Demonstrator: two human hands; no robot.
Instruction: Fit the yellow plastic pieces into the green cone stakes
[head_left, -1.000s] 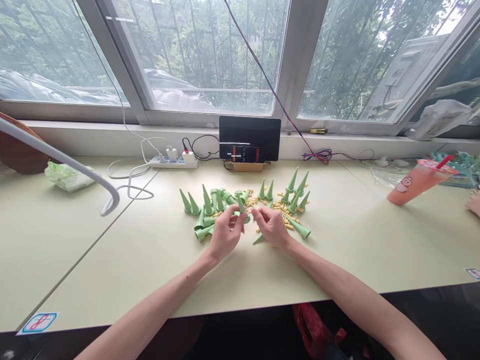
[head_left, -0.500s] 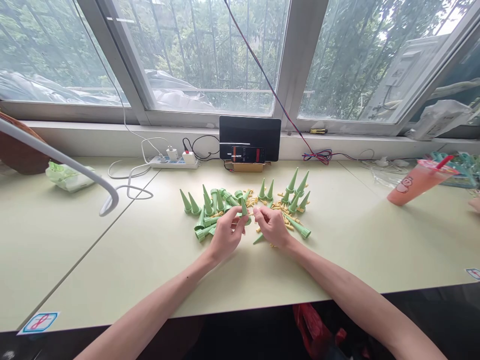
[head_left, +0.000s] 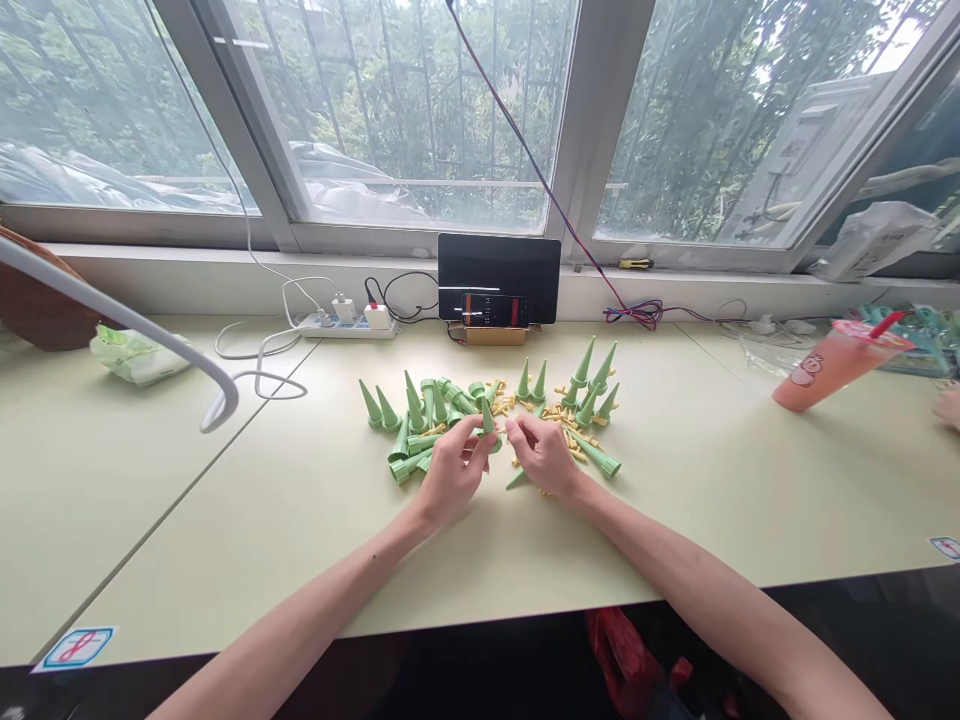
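My left hand (head_left: 455, 468) is closed around a green watering spike (head_left: 487, 416), its pointed tip up between thumb and fingers. Close by on the right, my right hand (head_left: 546, 455) is pinched at the spike's side on a small yellow valve piece (head_left: 502, 432), mostly hidden by the fingertips. Several green spikes (head_left: 416, 415) stand and lie beyond and beside my left hand. Past my right hand are more upright spikes (head_left: 583, 362), with yellow valve pieces (head_left: 555, 412) scattered around their bases. One spike (head_left: 600, 458) lies on its side to the right.
A phone (head_left: 495, 310) leans on a small cardboard stand before a dark tablet (head_left: 499, 265). Left of it lies a power strip (head_left: 349, 322) with cables. A pink drink cup (head_left: 832, 365) stands to the right. Another person's hand (head_left: 948, 405) shows at the right edge.
My hands hold almost the same pose at the spike, with barely any shift. At the right edge, the other person's hand has come slightly further into view.
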